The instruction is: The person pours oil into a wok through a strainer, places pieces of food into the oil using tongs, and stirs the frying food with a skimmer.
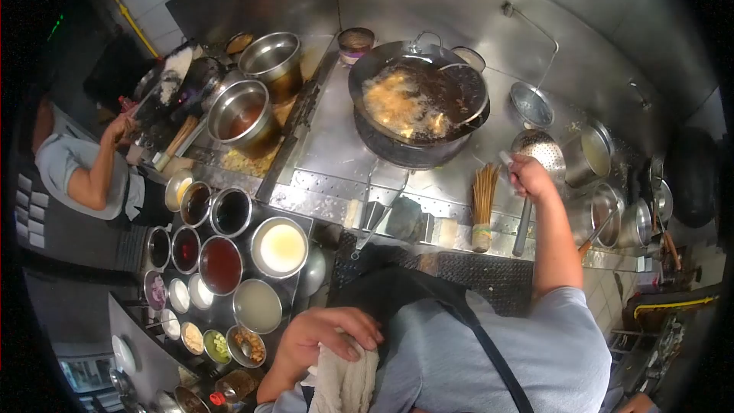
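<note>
My right hand [533, 177] is closed around a pale-tipped utensil handle [506, 158], just right of the wok; what the handle belongs to is unclear. In the black wok [359, 99], battered pieces [401, 103] bubble in dark oil, and a thin metal rim shows at its right side. Beside that hand lies a perforated skimmer [541, 153], its handle running down past my fingers. A bundled bamboo wok brush [482, 210] stands just to the left. Near my body, my left hand [329, 336] has its fingers curled over a whitish cloth [345, 381].
Bowls of sauces, liquids and chopped ingredients [221, 265] crowd the left side. Two steel pots [243, 118] stand left of the wok. At right are a hanging strainer [532, 105] and several pots [589, 154]. A co-worker [84, 172] handles a pan at far left.
</note>
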Available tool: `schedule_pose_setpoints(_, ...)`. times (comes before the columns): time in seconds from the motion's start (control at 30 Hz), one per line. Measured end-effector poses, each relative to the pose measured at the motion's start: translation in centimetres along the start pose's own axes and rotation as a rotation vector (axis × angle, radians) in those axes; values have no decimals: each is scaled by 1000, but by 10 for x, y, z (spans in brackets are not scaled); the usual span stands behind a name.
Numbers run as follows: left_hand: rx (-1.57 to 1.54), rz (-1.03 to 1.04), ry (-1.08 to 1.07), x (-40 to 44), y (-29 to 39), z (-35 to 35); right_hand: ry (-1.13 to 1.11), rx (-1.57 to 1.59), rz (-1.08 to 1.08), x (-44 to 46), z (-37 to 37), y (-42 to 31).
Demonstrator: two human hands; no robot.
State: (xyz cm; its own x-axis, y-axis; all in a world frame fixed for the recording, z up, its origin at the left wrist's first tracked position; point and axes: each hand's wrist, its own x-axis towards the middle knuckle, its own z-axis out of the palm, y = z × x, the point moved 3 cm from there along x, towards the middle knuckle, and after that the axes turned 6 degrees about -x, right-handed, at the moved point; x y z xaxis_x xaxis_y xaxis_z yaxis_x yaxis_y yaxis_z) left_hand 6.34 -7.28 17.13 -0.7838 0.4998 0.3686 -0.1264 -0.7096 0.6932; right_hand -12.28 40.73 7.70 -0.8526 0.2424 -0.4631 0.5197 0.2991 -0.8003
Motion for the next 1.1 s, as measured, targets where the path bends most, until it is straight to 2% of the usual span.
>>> schedule_pose_setpoints(0.13,-12,-19,0,2,-1,0,-172,213,13,2,45,-6)
schedule_pose_setpoints(0.23,-17,-38,-21,7,-1,-1,-316,355,-55,22,68,-2)
schedule_pose_setpoints(0.37,-8,-42,-26,10,0,-2,-251,353,-86,8,69,-5)
schedule_pose_setpoints(0.67,-13,-38,-16,16,1,-6,-20,-79,-202,-5,10,12)
schedule_pose_setpoints(0.87,-11,-43,-55,25,0,-11,90,15,-170,-4,-3,12)
schedule_pose_setpoints(0.97,9,-31,-63,26,1,-15,82,174,-178,0,-10,0)
schedule_pose_setpoints(1.03,25,-15,-70,23,2,-18,86,171,-232,18,-13,-12)
schedule_pose_setpoints(1.1,47,-2,-84,19,3,-22,64,152,-397,52,-7,-38)
